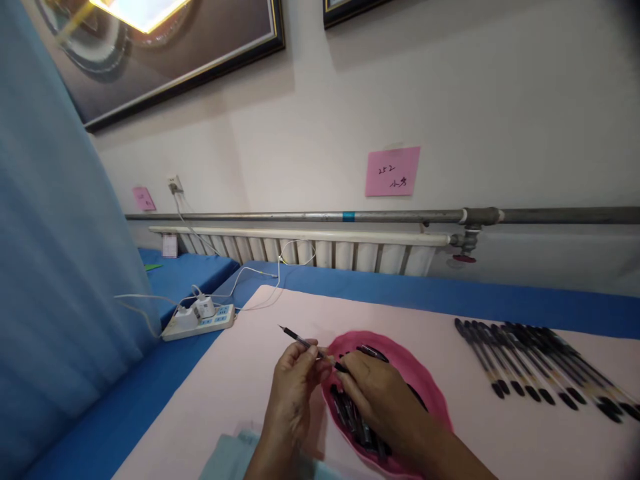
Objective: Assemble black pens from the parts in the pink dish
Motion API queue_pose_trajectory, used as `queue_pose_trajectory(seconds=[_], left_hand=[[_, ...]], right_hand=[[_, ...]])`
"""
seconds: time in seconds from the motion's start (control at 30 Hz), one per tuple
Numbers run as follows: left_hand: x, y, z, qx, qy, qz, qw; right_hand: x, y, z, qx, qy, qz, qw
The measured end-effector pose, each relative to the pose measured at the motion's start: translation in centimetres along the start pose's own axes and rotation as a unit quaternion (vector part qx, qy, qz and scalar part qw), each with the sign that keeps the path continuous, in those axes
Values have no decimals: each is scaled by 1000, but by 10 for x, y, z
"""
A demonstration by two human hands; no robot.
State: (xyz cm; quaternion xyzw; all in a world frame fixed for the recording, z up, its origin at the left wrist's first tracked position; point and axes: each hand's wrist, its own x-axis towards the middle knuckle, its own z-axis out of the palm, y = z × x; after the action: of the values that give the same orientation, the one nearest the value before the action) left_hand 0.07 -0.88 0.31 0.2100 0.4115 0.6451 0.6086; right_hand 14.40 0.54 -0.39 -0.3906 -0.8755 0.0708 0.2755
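Note:
Between my two hands is a pen (299,338) with a bare tip pointing up and to the left. My left hand (296,380) pinches its barrel near the middle. My right hand (373,387) grips its dark rear end, over the pink basin. That basin (430,377) is oval with a wavy rim and holds several dark pen parts (353,417), partly hidden beneath my right hand. To the right, several pens (530,363) with black ends lie side by side in a slanting row on the pale pink sheet.
A white power strip (200,327) with plugs and cables lies on the blue table cover (125,393) at left. Light-blue cloth (230,457) shows at the front edge. A radiator (325,253) and pipe run along the wall; a blue curtain (60,233) hangs at left.

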Motion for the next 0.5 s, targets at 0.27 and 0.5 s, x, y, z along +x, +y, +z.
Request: queue_pose_trajectory(seconds=[0.27,0.5], left_hand=[[-1,8,-2,33,9,19,999],[1,14,-6,26,23,3,999]], right_hand=[[1,23,-26,67,89,111,988],[-1,38,-28,92,29,135,986]])
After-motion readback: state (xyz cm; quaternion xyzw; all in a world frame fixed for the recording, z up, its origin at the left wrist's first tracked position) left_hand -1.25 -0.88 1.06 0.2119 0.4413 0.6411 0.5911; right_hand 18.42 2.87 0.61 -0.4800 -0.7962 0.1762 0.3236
